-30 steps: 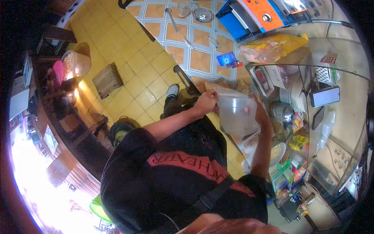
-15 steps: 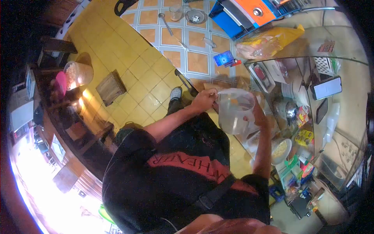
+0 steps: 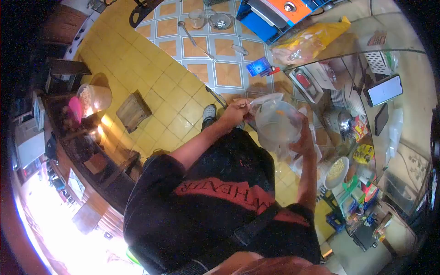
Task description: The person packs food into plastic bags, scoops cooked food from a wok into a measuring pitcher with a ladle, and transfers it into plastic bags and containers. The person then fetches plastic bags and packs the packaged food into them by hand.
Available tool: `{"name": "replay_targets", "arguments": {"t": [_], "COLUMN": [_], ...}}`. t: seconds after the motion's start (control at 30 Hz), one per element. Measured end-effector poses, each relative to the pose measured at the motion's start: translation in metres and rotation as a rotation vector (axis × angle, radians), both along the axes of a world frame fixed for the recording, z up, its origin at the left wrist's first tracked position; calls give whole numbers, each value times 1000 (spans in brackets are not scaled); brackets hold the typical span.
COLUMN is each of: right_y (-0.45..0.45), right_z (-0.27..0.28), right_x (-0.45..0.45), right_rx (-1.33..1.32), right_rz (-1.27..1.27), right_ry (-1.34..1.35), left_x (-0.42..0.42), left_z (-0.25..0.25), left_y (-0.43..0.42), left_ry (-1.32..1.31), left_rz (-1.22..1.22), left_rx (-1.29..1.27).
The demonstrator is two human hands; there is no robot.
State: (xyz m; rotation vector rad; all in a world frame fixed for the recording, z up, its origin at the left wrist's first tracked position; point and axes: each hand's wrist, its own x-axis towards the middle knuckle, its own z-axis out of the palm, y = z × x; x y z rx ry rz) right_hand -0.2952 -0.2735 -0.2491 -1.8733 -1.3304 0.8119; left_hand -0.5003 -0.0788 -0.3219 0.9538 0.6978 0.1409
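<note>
A clear plastic container [image 3: 275,128] is held in front of my body, tilted so that its round opening faces me. My right hand [image 3: 303,137] wraps around its right side. My left hand [image 3: 236,113] is closed at the container's left edge, pinching a thin translucent plastic piece [image 3: 268,99] that sticks up behind the rim. Whether this piece is a lid or part of a bag, I cannot tell. A small orange patch shows through the container wall. Some of the right fingers are hidden by the container.
A tiled-pattern table [image 3: 228,75] bears a long-handled spoon [image 3: 187,33], a glass [image 3: 197,19], an ashtray [image 3: 221,21] and a yellow bag [image 3: 316,41]. At right are a phone [image 3: 384,90] and a white bowl [image 3: 337,173]. A wooden stool [image 3: 133,112] stands on the floor.
The container has tipped, so more of its opening faces me. My left hand has moved slightly left, and the translucent piece now stands out above the rim.
</note>
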Motion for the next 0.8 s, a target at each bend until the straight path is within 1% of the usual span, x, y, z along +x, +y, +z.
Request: {"name": "replay_targets", "arguments": {"t": [0.03,0.07,0.1,0.13,0.27,0.3,0.33,0.4,0.43,0.47,0.5,0.53,0.6,0.7,0.73,0.8], "right_y": [-2,-4,-5,-5,0,0,0,6,14,24,38,50,80,142,159,185], "right_z": [2,6,12,17,37,38,34,32,36,40,46,47,46,58,53,41], "right_x": [-2,-4,-8,-11,-20,-21,-19,-14,-16,-18,-23,-24,-25,-41,-42,-42], "right_rx": [1,33,63,62,309,372,375,533,539,518,498,511,406,366,377,221], "right_rz": [-8,-8,-7,-13,14,23,25,-25,-20,-94,-168,-161,-196,-238,-236,-161], "right_ry": [1,-57,-115,-115,-68,-55,-54,-113,-114,-170,-226,-227,-560,-494,-488,-312], "left_x": [1,2,2,2,3,2,1,1,0,-1,0,2,4,2,2,-4], "left_z": [0,1,6,14,18,15,10,11,17,22,18,6,-14,-17,-8,7], "left_y": [0,-1,0,2,2,0,-3,-3,-2,-1,-2,-5,-12,-12,-12,-11], "left_ry": [-2,-5,-5,5,12,13,-2,-21,0,19,15,0,-20,-40,-5,-15], "left_rz": [-7,-14,-22,3,67,67,97,131,100,71,77,105,191,169,168,164], "left_rx": [-4,-7,-8,-45,-118,-117,-97,-69,-67,-61,-50,-84,-195,-170,-82,-34]}}
